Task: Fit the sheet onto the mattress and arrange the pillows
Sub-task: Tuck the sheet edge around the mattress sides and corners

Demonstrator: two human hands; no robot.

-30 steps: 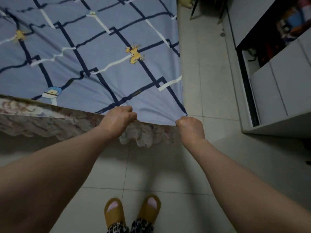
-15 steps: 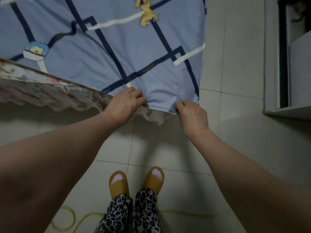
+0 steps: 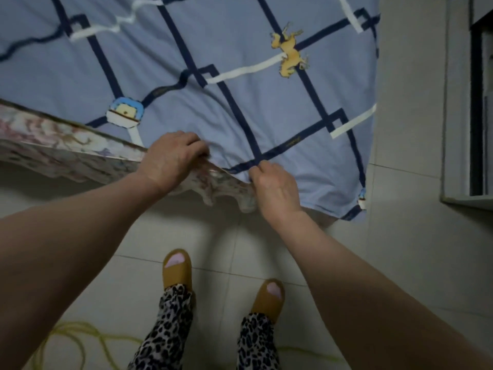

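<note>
Blue sheet (image 3: 240,102) lies spread over the mattress (image 3: 53,145), its near edge at the bed's foot, right corner draped over the side. Left hand (image 3: 170,158) fingers curled, clamped on the sheet edge where it meets the floral mattress side. Right hand (image 3: 274,188) pinches the sheet edge just beside it. Yellow slippers (image 3: 177,268) on tile floor (image 3: 400,236) below.

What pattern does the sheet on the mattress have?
The sheet is light blue with navy and white crossing lines and small cartoon figures, seen in the head view.
</note>
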